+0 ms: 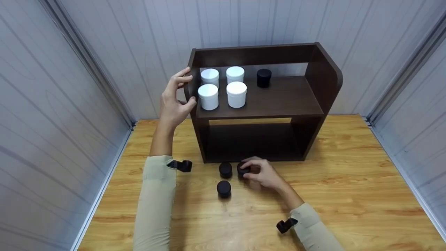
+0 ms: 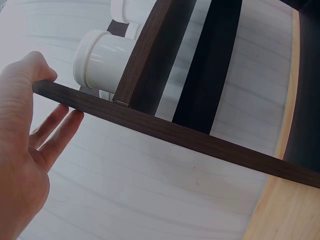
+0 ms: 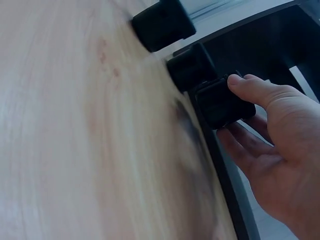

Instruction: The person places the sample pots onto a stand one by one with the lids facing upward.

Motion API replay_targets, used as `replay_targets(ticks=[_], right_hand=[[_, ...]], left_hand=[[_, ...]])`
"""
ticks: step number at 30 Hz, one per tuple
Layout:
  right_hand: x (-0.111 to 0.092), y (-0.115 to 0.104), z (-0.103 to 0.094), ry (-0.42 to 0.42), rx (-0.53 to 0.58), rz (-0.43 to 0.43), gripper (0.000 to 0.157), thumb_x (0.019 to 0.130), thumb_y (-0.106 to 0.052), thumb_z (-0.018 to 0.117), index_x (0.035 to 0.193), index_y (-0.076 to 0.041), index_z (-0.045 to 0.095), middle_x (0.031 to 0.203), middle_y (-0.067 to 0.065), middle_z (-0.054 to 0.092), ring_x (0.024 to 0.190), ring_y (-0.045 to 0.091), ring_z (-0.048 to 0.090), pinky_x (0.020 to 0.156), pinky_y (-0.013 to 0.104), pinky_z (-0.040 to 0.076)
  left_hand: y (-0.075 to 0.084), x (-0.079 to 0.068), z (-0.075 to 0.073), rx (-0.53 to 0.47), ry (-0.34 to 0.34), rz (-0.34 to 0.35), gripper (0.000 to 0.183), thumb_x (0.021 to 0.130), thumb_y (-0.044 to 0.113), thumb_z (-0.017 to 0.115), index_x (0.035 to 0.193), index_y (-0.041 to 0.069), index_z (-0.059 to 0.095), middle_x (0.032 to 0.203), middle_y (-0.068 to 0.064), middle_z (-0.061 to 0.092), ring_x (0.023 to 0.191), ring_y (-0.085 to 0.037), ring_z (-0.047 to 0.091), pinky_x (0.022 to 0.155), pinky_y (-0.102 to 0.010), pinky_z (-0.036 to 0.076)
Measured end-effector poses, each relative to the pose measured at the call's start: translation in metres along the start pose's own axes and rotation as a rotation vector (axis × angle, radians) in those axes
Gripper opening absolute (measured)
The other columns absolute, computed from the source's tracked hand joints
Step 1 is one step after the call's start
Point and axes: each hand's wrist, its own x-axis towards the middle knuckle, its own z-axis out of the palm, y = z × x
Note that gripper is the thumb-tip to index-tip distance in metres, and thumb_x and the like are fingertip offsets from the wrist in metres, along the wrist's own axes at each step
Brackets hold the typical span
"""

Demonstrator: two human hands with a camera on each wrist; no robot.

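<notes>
My left hand (image 1: 175,101) grips the left side panel of a dark brown two-tier shelf (image 1: 261,114); in the left wrist view the thumb lies on one face of the panel and the fingers on the other. Low in front of the shelf, my right hand (image 1: 263,173) pinches a small black jar (image 3: 222,102) between thumb and fingers. Beside it on the table are two more black jars, one near the shelf (image 1: 225,170) and another black jar (image 1: 223,189) closer to me. Several white jars (image 1: 236,94) stand at the left of the upper shelf, with one black jar (image 1: 263,77) to their right.
The shelf stands on a wood-grain table (image 1: 348,188), with its lower compartment (image 1: 254,141) facing me. Pale panel walls (image 1: 167,31) enclose the back and both sides. A small black camera is strapped to each sleeve (image 1: 158,195).
</notes>
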Motion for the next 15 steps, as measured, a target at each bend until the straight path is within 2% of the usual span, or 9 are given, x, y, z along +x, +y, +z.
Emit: replay_targets(ticks=[8,11,15], right_hand=[[-0.006,-0.017,-0.013,-0.034,-0.037,0.000,0.023,0.096,-0.004,0.086,0.118,-0.001,0.083,0.139,0.026,0.076,0.130,0.028,0.070,0.106,0.029,0.060],[-0.008,-0.024,-0.019,-0.043,-0.018,-0.005,0.024,0.096,-0.004,0.085,0.119,0.002,0.082,0.141,0.029,0.073,0.130,0.031,0.069,0.105,0.028,0.062],[-0.011,-0.034,-0.028,-0.053,-0.003,-0.030,0.025,0.097,-0.003,0.084,0.120,0.006,0.081,0.142,0.034,0.070,0.130,0.043,0.071,0.103,0.028,0.064]], left_hand=[[0.000,0.000,-0.001,0.007,-0.003,-0.004,0.050,0.092,-0.003,0.070,0.142,0.002,0.066,0.170,-0.014,0.059,0.158,-0.031,0.057,0.121,-0.053,0.052],[0.000,-0.001,-0.001,0.007,-0.004,-0.007,0.051,0.092,-0.004,0.070,0.142,0.002,0.066,0.170,-0.014,0.059,0.158,-0.031,0.057,0.121,-0.053,0.053],[0.000,0.000,-0.001,0.008,-0.002,-0.003,0.050,0.092,-0.004,0.070,0.142,0.001,0.066,0.170,-0.015,0.059,0.158,-0.031,0.057,0.120,-0.053,0.054]])
